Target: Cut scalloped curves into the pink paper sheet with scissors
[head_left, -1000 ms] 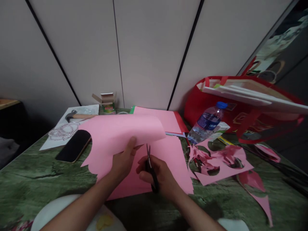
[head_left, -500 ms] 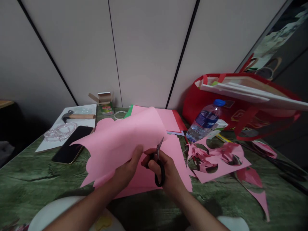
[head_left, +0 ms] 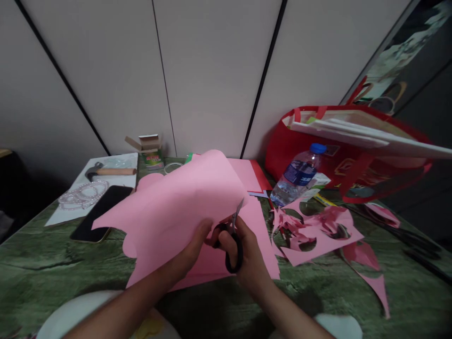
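A large sheet of pink paper (head_left: 176, 197) with a scalloped, cut left edge is lifted and curled in front of me. My left hand (head_left: 195, 242) pinches its lower right part between thumb and fingers. In my right hand (head_left: 247, 254) is a pair of black-handled scissors (head_left: 233, 249), the fingers through the loops. The blades point up and lie at the sheet's right edge. Beneath the raised sheet lies a stack of pink paper (head_left: 259, 240), partly hidden by the sheet and my hands.
Pink scraps (head_left: 318, 230) lie to the right, near a tilted water bottle (head_left: 298, 174) and a red bag (head_left: 282, 141). On the left are a black phone (head_left: 100, 212), a hammer (head_left: 113, 171), a beaded string (head_left: 83, 195) and a small opened box (head_left: 151, 157).
The scissors have tipped slightly right at the sheet's edge. The raised sheet's left corner has swung lower and further left. The whole view has shifted a little.
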Available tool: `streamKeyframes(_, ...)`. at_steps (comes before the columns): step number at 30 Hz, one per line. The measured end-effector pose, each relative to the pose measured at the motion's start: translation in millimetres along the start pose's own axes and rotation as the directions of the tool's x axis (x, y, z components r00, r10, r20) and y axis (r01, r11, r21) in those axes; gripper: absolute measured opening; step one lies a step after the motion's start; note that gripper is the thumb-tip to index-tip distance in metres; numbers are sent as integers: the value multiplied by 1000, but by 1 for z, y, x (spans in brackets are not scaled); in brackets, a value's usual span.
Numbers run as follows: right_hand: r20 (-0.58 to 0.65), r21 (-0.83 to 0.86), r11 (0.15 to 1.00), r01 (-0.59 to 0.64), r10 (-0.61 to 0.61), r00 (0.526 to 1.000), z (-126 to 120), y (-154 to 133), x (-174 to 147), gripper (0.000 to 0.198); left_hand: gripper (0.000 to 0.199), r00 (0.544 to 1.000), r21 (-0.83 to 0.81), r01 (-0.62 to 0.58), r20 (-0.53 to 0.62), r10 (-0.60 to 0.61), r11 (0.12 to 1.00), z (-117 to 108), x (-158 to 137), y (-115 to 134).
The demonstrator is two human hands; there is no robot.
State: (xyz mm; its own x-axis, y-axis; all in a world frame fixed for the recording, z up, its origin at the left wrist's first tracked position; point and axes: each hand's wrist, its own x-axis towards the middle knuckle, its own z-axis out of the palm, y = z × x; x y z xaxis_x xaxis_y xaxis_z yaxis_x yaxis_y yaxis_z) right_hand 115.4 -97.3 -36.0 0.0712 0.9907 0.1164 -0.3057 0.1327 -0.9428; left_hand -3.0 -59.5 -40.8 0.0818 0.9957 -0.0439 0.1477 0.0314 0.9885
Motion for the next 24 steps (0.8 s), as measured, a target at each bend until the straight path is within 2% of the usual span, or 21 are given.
streamKeyframes(3, 5, -30, 998, 61, -61, 998, -3, -3, 1, 21, 28, 989, -40, 82, 123, -77, 996, 1, -1, 4)
streamKeyframes(9, 24, -52, 993, 107, -106, 994, -4, -11, 0, 20, 30, 960, -122, 9, 279, 25, 993, 3, 0, 6)
streamKeyframes(15, 18, -72, 992, 102, -101, 995, -3, -11, -1, 17, 28, 965, -95, -18, 260, 42, 995, 1, 4, -4)
streamKeyframes(19, 16, -90, 990, 107, -106, 994, -3, -9, -2, 14, 29, 960, -80, -34, 275, 55, 996, 5, 1, 0)
streamKeyframes(24, -8, -156, 980, 122, -125, 992, -1, -14, -4, 13, 31, 971, -15, -107, 213, 108, 994, 10, -5, 8)
